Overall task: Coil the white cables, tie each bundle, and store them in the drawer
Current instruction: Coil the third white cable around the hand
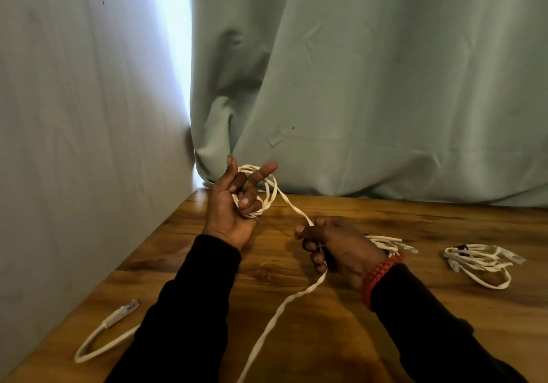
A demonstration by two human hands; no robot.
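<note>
A coil [257,191] is being held raised above the table [385,213] by the left hand [234,207], lower fingers curled through its loops, index and thumb extended, apparently to keep the turns together. The loose cable [284,302] is being pinched and fed by the right hand [329,246]. Two bundles [482,259] are lying right of it. No drawer is being shown.

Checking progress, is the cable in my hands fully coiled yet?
Partly coiled: loops hang round the left hand, the rest of the white cable trails through the right hand across the table.
</note>
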